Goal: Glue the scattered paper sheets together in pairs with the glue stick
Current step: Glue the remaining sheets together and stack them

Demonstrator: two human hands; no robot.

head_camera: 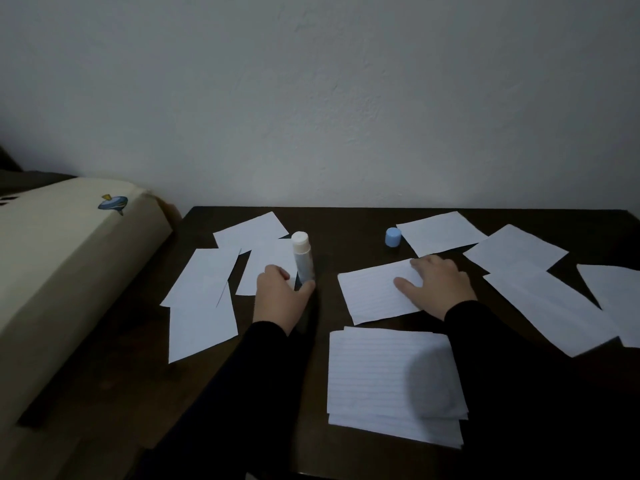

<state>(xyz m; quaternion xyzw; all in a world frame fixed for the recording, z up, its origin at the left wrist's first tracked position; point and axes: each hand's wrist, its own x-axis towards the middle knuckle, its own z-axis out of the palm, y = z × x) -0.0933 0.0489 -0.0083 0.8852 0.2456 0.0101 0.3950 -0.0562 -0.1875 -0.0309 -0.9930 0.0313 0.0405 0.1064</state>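
While sleeves hide the table's (346, 220) near edge (dim), sheets (620, 299) run off right.

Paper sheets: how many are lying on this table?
11 sheets at least: four at the left, one under the right hand, two stacked nearest the person, four at the right. Overlaps may hide more.

Sleeves (263, 344): long, black, plain, reached to both wrists.
Hands (277, 296): bare, no rings or watch were visible.
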